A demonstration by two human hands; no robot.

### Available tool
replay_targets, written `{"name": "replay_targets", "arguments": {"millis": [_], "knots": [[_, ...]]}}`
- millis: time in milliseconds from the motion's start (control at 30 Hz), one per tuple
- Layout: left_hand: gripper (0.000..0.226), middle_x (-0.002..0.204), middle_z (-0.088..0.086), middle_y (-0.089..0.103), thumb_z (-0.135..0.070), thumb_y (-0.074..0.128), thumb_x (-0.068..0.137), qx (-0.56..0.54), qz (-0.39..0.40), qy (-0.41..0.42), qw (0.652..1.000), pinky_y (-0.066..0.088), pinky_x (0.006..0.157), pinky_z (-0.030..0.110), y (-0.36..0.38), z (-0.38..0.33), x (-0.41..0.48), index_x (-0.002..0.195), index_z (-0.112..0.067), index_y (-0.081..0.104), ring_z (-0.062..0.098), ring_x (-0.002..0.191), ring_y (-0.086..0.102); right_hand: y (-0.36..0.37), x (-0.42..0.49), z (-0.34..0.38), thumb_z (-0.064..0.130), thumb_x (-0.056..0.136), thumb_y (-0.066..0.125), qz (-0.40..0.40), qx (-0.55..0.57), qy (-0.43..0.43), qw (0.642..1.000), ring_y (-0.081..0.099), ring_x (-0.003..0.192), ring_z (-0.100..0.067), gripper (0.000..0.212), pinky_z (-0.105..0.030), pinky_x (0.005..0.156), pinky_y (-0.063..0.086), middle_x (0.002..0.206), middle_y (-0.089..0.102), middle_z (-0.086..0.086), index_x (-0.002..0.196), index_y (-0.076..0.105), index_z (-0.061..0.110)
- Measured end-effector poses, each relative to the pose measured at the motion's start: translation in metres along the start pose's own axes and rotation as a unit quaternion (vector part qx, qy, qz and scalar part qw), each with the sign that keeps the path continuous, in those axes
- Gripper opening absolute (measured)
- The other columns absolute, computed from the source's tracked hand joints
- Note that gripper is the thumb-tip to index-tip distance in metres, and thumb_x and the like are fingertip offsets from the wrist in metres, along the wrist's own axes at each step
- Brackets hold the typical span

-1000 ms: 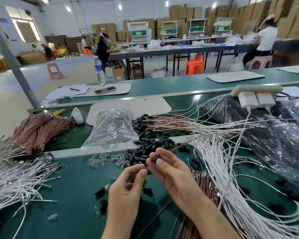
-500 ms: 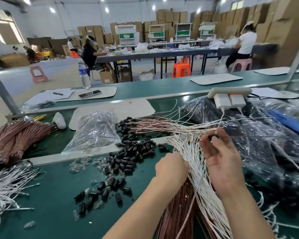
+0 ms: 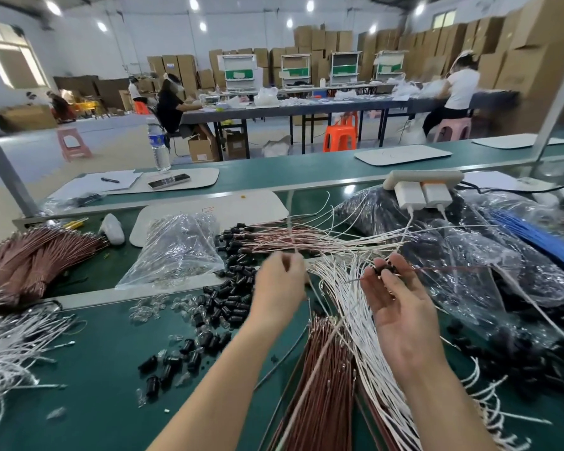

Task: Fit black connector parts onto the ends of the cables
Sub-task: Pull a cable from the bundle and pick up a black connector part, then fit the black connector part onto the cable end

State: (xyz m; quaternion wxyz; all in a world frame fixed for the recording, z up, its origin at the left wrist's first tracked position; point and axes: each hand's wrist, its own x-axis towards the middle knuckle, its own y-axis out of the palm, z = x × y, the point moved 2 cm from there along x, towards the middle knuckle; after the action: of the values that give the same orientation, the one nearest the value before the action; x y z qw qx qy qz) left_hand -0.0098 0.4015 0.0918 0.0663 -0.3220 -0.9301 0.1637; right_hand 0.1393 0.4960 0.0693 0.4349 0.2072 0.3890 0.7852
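Observation:
My left hand (image 3: pixel 280 284) is over the fanned white cables (image 3: pixel 355 320), fingers curled round a single white cable (image 3: pixel 290 222) that rises blurred above it. My right hand (image 3: pixel 401 307) lies palm up to the right, thumb and fingertips pinching a black connector (image 3: pixel 385 270). A thin brown cable (image 3: pixel 453 268) runs right from that connector. Loose black connectors (image 3: pixel 228 301) lie heaped left of my left hand. A brown cable bundle (image 3: pixel 323 369) lies under the white ones. Behind my hands lie brown cables with black connectors on their ends (image 3: pixel 258 239).
A clear bag of small parts (image 3: pixel 179 252) sits left of the connectors. Brown (image 3: pixel 36 258) and white (image 3: pixel 10 346) cable bundles lie far left. Plastic-wrapped dark bundles (image 3: pixel 469 255), blue cables (image 3: pixel 534 236) and a power strip (image 3: pixel 424 177) crowd the right. A white pad (image 3: pixel 209 209) lies behind.
My left hand has risen from the bundle, pulling one white cable up. My right hand has turned palm up and now pinches a black connector on a brown cable.

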Motion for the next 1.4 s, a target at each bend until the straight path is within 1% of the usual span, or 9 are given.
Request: {"name": "replay_targets", "arguments": {"millis": [133,333,500,633,733,800,967,1167,1400], "knots": [[0.028,0.074,0.003,0.063,-0.03,0.048,0.106,-0.083,-0.15,0.021,0.985,0.045,0.047,0.015,-0.084,0.003,-0.001,0.091,-0.01,0.062,0.002,0.048,0.055,0.013,-0.006,-0.013,0.002,0.084,0.061,0.034,0.006,0.029,0.999,0.073,0.092,-0.021,0.03,-0.032,0.085,0.061,0.102,0.074,-0.009,0.111,0.07,0.012],[0.03,0.059,0.004,0.066,-0.022,0.053,0.104,-0.16,-0.287,-0.066,0.942,0.048,0.038,0.018,-0.199,0.066,-0.014,0.084,-0.002,0.062,0.005,0.039,0.057,0.03,-0.01,-0.047,0.0,0.087,0.06,0.061,-0.009,0.074,0.995,0.073,0.09,-0.022,0.027,-0.033,0.085,0.061,0.099,0.074,-0.011,0.11,0.069,0.011],[0.023,0.085,0.015,0.073,-0.024,0.055,0.102,-0.007,-0.272,-0.12,0.955,0.059,0.052,0.032,-0.211,0.109,-0.043,0.096,-0.003,0.062,0.013,0.049,0.066,0.042,-0.008,-0.08,-0.006,0.098,0.051,0.055,-0.03,0.117,0.991,0.073,0.09,-0.023,0.026,-0.032,0.085,0.061,0.096,0.074,-0.012,0.11,0.069,0.008],[0.034,0.098,-0.005,0.072,-0.035,0.056,0.099,0.239,-0.197,0.045,0.95,0.05,0.069,0.016,-0.165,0.097,-0.075,0.129,-0.019,0.059,-0.004,0.075,0.065,0.043,-0.005,-0.093,-0.005,0.099,0.052,0.04,-0.064,0.131,0.988,0.073,0.089,-0.022,0.023,-0.032,0.086,0.061,0.095,0.073,-0.01,0.108,0.07,0.005],[0.034,0.127,-0.015,0.056,-0.041,0.048,0.103,0.373,-0.081,0.151,0.912,0.038,0.101,0.024,-0.115,0.098,-0.078,0.134,-0.032,0.057,0.003,0.116,0.049,0.041,-0.006,-0.096,0.0,0.092,0.06,0.031,-0.067,0.135,0.988,0.072,0.089,-0.022,0.02,-0.033,0.088,0.061,0.095,0.073,-0.01,0.108,0.071,0.005],[0.032,0.13,-0.016,0.051,-0.043,0.044,0.104,0.422,-0.072,0.16,0.89,0.033,0.106,0.027,-0.099,0.102,-0.077,0.133,-0.035,0.055,0.008,0.122,0.045,0.039,-0.006,-0.095,0.006,0.083,0.065,0.029,-0.065,0.132,0.989,0.072,0.087,-0.021,0.026,-0.033,0.088,0.061,0.094,0.074,-0.01,0.108,0.072,0.006],[0.011,0.099,-0.007,0.064,-0.026,0.071,0.093,0.431,-0.116,0.197,0.873,0.051,0.081,0.035,-0.091,0.104,-0.068,0.104,-0.025,0.071,0.02,0.093,0.061,0.033,-0.002,-0.097,0.002,0.092,0.06,0.025,-0.074,0.129,0.989,0.073,0.087,-0.02,0.022,-0.031,0.084,0.062,0.096,0.074,-0.008,0.109,0.073,0.008],[0.008,0.093,-0.011,0.06,-0.023,0.073,0.091,0.407,-0.133,0.224,0.875,0.048,0.081,0.031,-0.093,0.115,-0.066,0.093,-0.026,0.066,0.015,0.087,0.059,0.03,0.002,-0.1,0.005,0.086,0.061,0.037,-0.066,0.143,0.987,0.075,0.088,-0.021,0.032,-0.031,0.075,0.062,0.101,0.075,-0.008,0.117,0.07,0.009],[0.011,0.101,-0.027,0.052,-0.035,0.044,0.1,0.164,-0.178,0.229,0.943,0.047,0.077,0.028,-0.102,0.111,-0.074,0.105,-0.044,0.047,0.008,0.092,0.057,0.032,-0.001,-0.109,0.004,0.086,0.061,0.059,-0.073,0.169,0.981,0.075,0.094,-0.026,0.033,-0.033,0.076,0.062,0.11,0.075,-0.01,0.118,0.069,0.01]]}}
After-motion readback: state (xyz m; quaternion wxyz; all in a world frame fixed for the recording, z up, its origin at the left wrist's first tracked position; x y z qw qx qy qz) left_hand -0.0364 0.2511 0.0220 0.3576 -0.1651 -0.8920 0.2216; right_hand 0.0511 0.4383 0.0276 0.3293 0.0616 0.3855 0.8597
